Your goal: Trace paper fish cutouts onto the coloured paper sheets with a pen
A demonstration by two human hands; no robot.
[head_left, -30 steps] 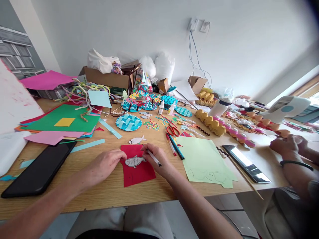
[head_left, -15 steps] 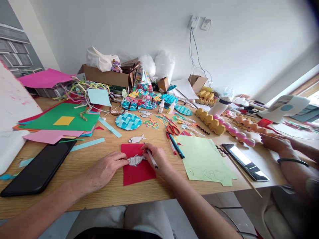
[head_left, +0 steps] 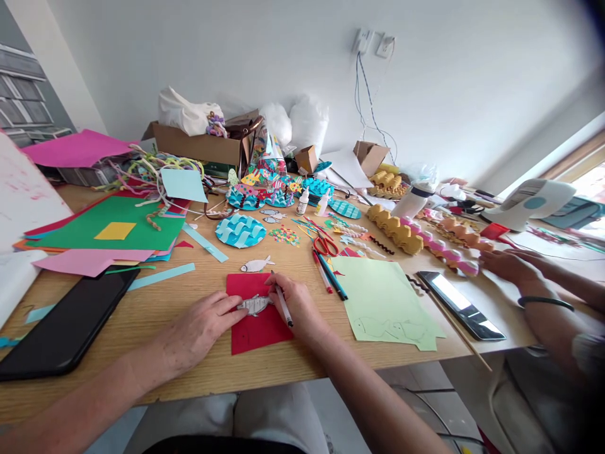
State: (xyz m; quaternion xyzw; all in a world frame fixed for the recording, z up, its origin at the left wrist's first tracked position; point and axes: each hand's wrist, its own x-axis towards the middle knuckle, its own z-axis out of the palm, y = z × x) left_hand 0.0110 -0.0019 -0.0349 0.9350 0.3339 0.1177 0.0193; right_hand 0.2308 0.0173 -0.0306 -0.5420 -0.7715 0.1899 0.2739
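Note:
A red sheet of paper (head_left: pixel 259 343) lies before me on the wooden table, with a grey-white paper fish cutout (head_left: pixel 255 306) on top of it. My left hand (head_left: pixel 201 325) rests beside the sheet, fingers stretched out, their tips pressing the fish's head end down. In my right hand (head_left: pixel 299 306) a pen (head_left: pixel 283 306) is gripped, its tip near the fish's tail, where my fingers partly hide it. Faint pencil lines show low on the red sheet. A second paper fish (head_left: pixel 258 263) lies just above the sheet.
To the right lies a pale green sheet (head_left: pixel 385 296) with fish outlines, beside pens (head_left: pixel 334 277) and red-handled scissors (head_left: pixel 326 244). A black tablet (head_left: pixel 70 328) lies at left. Another person's hands (head_left: pixel 510 268) rest on the table at far right, near a phone (head_left: pixel 463 306).
The view has shifted slightly. My left fingers still press the fish, and my right hand stays by the tail with the pen. The other person's hands have lowered flatter onto the table.

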